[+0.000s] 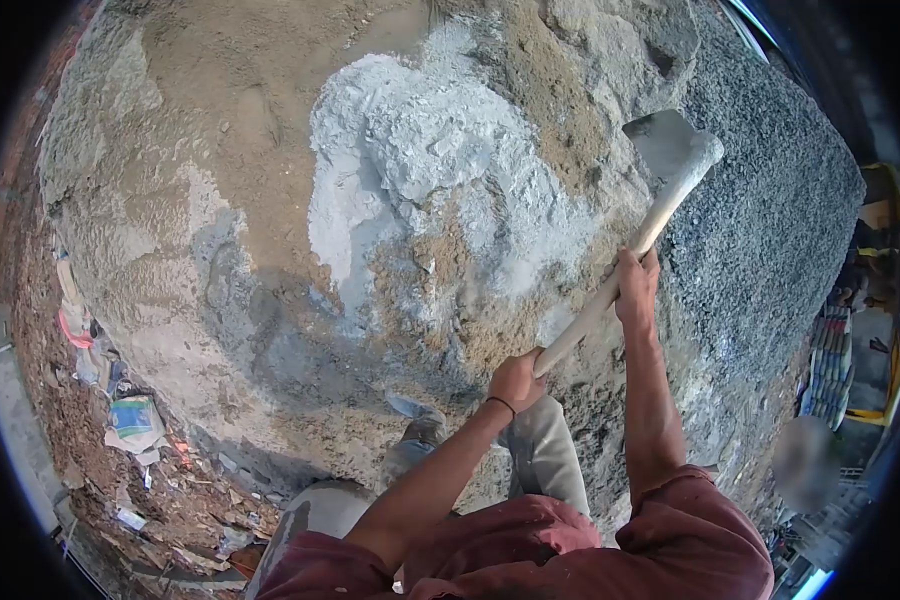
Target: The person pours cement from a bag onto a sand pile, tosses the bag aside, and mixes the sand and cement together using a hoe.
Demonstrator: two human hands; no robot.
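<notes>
My left hand (516, 381), with a dark band at the wrist, is closed around the lower end of a hoe's pale wooden handle. Farther up the same handle, my right hand (637, 287) also grips it. The hoe (673, 200) slants up to the right, its grey metal blade raised near the edge of the dark gravel. A heap of pale grey powder (440, 125), probably cement, lies on brown sand (240, 120) ahead and to the left of the blade. Below my hands, my shoes and trousered legs (550, 450) stand on the dusty ground.
Dark gravel (750, 190) is piled along the right. Litter and a torn sack (135, 422) lie on reddish rubble at the lower left. A pale rounded container (320, 510) stands beside my left leg. Stacked sacks (828, 362) are at the far right.
</notes>
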